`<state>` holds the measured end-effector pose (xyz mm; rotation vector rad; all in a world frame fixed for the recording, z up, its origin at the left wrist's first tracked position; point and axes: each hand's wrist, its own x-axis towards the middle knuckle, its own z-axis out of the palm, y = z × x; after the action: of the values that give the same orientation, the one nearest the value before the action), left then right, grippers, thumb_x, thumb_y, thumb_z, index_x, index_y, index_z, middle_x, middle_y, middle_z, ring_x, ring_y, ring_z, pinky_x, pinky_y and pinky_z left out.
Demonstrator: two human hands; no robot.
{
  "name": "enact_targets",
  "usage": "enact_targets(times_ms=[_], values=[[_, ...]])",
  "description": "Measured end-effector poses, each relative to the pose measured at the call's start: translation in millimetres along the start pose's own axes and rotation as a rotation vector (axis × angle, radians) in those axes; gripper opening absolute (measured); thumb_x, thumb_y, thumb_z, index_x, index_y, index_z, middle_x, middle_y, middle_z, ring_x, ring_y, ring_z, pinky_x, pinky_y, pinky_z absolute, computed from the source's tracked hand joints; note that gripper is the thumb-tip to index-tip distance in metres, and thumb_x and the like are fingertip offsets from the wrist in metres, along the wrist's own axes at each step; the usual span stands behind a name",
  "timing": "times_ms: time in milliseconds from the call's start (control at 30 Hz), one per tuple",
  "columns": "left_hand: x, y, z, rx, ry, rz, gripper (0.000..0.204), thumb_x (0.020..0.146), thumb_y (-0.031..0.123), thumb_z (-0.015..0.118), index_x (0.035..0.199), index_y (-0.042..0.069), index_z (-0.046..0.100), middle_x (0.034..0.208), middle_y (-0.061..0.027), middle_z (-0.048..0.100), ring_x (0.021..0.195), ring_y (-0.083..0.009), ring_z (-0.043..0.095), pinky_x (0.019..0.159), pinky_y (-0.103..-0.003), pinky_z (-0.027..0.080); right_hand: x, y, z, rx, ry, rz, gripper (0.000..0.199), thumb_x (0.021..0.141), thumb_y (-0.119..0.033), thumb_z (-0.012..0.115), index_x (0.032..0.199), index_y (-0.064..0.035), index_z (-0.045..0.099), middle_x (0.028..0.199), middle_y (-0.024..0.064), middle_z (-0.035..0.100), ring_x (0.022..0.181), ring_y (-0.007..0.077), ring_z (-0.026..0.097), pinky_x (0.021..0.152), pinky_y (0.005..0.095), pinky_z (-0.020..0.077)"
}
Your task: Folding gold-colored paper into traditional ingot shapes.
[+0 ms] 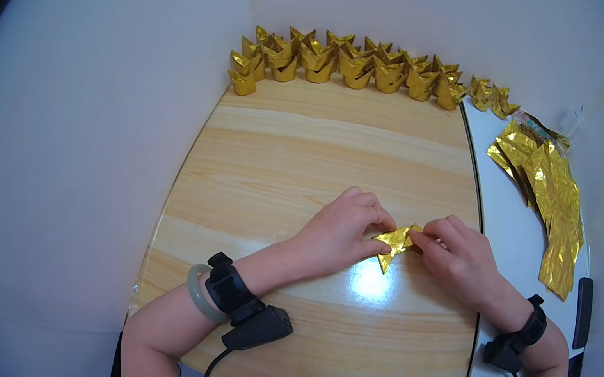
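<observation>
Between my two hands is a small piece of folded gold foil paper (397, 243), with pointed corners, held just above the wooden table. My left hand (344, 231) pinches its left end between thumb and fingers. At the right end, my right hand (456, 251) grips the paper with thumb and forefinger, its other fingers curled in. The fingers cover both ends of the piece, so its full shape is partly hidden.
Folded gold paper ingots (356, 69) stand stacked in a row along the table's (251, 165) far edge. Flat gold foil sheets (553, 204) lie piled on the white surface at the right. Black devices with cables are strapped to both my wrists. White walls enclose the table.
</observation>
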<state>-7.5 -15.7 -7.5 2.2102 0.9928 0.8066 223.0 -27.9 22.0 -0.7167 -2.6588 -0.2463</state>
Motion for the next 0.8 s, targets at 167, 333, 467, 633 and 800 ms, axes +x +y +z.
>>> enact_targets(times_ms=[167, 333, 467, 633, 800], values=[[-0.7, -1.9, 0.5, 0.016, 0.001, 0.015, 0.026, 0.076, 0.02, 0.075, 0.098, 0.007, 0.067, 0.094, -0.0052, 0.06, 0.096, -0.0247, 0.052, 0.086, -0.034, 0.043, 1.3, -1.1, -0.7, -0.072, -0.036, -0.06, 0.029, 0.069, -0.007, 0.064, 0.096, 0.0038, 0.063, 0.089, 0.0072, 0.054, 0.081, 0.0198, 0.056, 0.064, 0.0301, 0.0488], [-0.2, -1.8, -0.4, 0.02, -0.009, 0.006, 0.027, 0.076, 0.02, 0.075, 0.097, 0.007, 0.067, 0.094, -0.0054, 0.061, 0.096, -0.0248, 0.052, 0.086, -0.034, 0.043, 1.1, -3.2, -1.2, -0.113, -0.065, -0.072, 0.03, 0.069, -0.008, 0.063, 0.097, 0.0035, 0.064, 0.087, 0.0066, 0.052, 0.082, 0.0191, 0.055, 0.067, 0.0294, 0.048], [0.2, -3.1, -0.1, 0.004, -0.006, 0.02, 0.026, 0.076, 0.02, 0.075, 0.098, 0.007, 0.067, 0.093, -0.0057, 0.061, 0.096, -0.025, 0.052, 0.086, -0.034, 0.043, 1.1, -3.2, -1.9, -0.094, -0.065, -0.081, 0.031, 0.07, -0.008, 0.063, 0.098, 0.0034, 0.063, 0.086, 0.0063, 0.052, 0.081, 0.0189, 0.055, 0.068, 0.0293, 0.0477], [0.5, -3.3, -0.5, 0.004, -0.018, 0.02, 0.025, 0.077, 0.019, 0.074, 0.098, 0.008, 0.066, 0.093, -0.0057, 0.061, 0.096, -0.0249, 0.052, 0.086, -0.034, 0.043, -0.9, -2.7, -1.6, -0.1, -0.092, -0.085, 0.032, 0.07, -0.009, 0.062, 0.1, 0.0035, 0.063, 0.086, 0.0062, 0.053, 0.081, 0.0191, 0.055, 0.067, 0.0292, 0.0479], [1.0, -1.5, -2.5, 0.004, -0.046, 0.004, 0.023, 0.079, 0.015, 0.071, 0.099, 0.007, 0.066, 0.094, -0.0058, 0.06, 0.097, -0.025, 0.052, 0.086, -0.034, 0.043, -2.3, -2.3, -2.1, -0.069, -0.097, -0.052, 0.032, 0.07, -0.008, 0.062, 0.1, 0.0032, 0.063, 0.086, 0.006, 0.053, 0.082, 0.0192, 0.055, 0.063, 0.0289, 0.0486]])
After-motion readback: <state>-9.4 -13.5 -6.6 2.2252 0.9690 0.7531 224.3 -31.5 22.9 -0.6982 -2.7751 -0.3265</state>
